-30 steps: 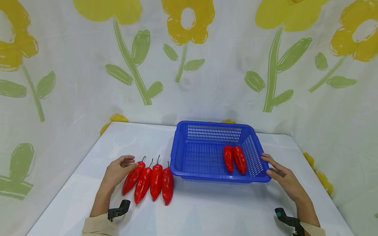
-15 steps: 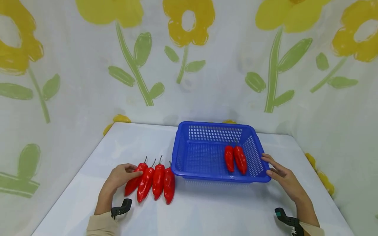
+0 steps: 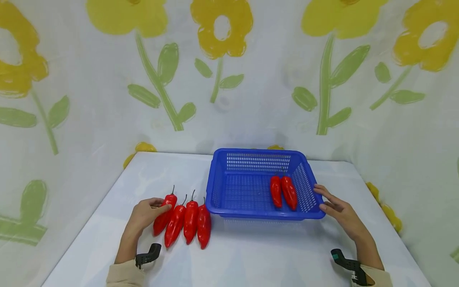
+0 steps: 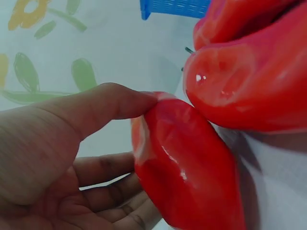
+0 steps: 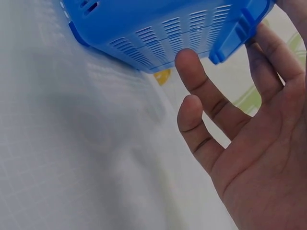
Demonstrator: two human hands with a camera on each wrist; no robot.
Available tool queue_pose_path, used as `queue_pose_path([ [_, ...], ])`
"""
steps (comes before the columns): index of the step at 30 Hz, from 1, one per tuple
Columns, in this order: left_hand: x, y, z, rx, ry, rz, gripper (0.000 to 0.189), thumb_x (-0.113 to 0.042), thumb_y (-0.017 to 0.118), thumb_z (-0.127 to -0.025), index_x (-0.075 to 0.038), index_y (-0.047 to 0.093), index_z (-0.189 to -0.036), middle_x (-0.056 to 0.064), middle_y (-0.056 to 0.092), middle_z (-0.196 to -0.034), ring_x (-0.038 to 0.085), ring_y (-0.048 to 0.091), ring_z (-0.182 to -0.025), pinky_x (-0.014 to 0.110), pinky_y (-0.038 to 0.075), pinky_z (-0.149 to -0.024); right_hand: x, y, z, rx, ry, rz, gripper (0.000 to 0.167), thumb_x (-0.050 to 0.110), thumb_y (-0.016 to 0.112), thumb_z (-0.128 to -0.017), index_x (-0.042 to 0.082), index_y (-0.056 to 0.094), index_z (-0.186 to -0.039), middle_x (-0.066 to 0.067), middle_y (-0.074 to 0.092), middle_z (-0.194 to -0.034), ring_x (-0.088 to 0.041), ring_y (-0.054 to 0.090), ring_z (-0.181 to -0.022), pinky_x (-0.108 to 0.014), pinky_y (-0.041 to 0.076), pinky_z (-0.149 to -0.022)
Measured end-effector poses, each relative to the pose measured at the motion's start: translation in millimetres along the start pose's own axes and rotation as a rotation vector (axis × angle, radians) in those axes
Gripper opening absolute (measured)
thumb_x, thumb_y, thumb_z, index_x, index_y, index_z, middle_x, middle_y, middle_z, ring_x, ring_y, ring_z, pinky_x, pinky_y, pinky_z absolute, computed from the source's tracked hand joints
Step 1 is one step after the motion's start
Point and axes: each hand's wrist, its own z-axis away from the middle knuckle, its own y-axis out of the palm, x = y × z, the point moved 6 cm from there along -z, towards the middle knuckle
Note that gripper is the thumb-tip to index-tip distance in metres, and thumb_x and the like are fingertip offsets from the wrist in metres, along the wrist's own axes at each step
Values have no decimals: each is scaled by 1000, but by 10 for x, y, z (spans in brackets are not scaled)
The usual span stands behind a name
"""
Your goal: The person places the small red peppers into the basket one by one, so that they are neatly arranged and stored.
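My left hand [image 3: 142, 215] pinches the leftmost red chili pepper [image 3: 163, 223] near its stem end, thumb on top. Close up in the left wrist view, the thumb presses on the glossy pepper [image 4: 187, 167] and the other fingers curl beneath. Just right of it lie three more red peppers [image 3: 191, 223], stems pointing away. My right hand [image 3: 342, 211] holds the right rim of a blue plastic basket [image 3: 258, 215] with thumb and forefingers. Its other fingers hang loosely below the rim in the right wrist view. Two red peppers [image 3: 289, 193] lie inside the basket, toward its right side.
The white table [image 3: 265, 255] carries everything. Behind it stands a pale cloth backdrop [image 3: 251, 115] printed with yellow flowers and green leaves. The basket's left front corner sits close to the rightmost loose pepper.
My left hand has come down and closed on the leftmost pepper, which has turned a little more upright with its stem shifted. My right hand stays at the basket's rim.
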Motion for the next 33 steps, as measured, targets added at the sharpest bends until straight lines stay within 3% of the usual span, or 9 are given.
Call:
queue_pose_path([
  [2, 2, -24, -6, -11, -1, 13, 62, -36, 74, -88, 5, 58, -132, 27, 61, -125, 43, 58, -113, 48, 58, -83, -4, 19, -3, -9, -15, 8, 50, 23, 56, -104, 21, 44, -153, 3, 29, -163, -20, 26, -149, -22, 40, -101],
  [5, -8, -51, -3, -24, -3, 25, 64, -38, 72, -90, 6, 57, -133, 28, 60, -126, 44, 57, -114, 48, 58, -84, 6, 30, -22, -16, -27, 16, 50, 23, 56, -104, 22, 44, -153, 3, 29, -162, -21, 26, -149, -42, 40, -107],
  [8, -36, -63, 6, -41, -11, 35, 64, -38, 71, -90, 5, 56, -134, 30, 59, -127, 45, 57, -115, 48, 58, -84, 31, 21, -44, -15, -29, 5, 51, 23, 55, -104, 22, 44, -153, 1, 28, -163, -33, 24, -149, -63, 35, -102],
  [11, -61, -59, -3, -50, -18, 39, 63, -38, 71, -91, 5, 56, -135, 30, 58, -129, 46, 56, -117, 49, 58, -85, 41, 9, -61, -12, -18, -21, 51, 23, 55, -104, 21, 43, -153, 1, 27, -163, -44, 21, -147, -70, 33, -102],
  [19, -154, -97, -6, -84, 2, 41, 62, -37, 70, -92, 4, 55, -136, 30, 58, -130, 46, 56, -118, 50, 57, -86, 26, 17, -24, -13, -7, -9, 51, 23, 55, -104, 21, 43, -153, 3, 27, -163, -44, 23, -146, -67, 36, -101],
  [26, -262, -125, -1, -101, 9, 59, 65, -39, 69, -92, 4, 53, -139, 30, 56, -133, 47, 54, -120, 52, 55, -89, -2, -26, -41, -14, 25, -56, 52, 25, 56, -103, 21, 43, -153, 4, 25, -164, -49, 21, -145, -72, 32, -102],
  [33, -327, -112, 21, -89, -3, 187, 71, -45, 68, -92, -1, 49, -144, 26, 54, -138, 41, 50, -126, 57, 48, -99, -42, 11, -31, 0, 26, -97, 52, 24, 56, -103, 20, 44, -153, 4, 25, -164, -47, 17, -147, -76, 28, -103],
])
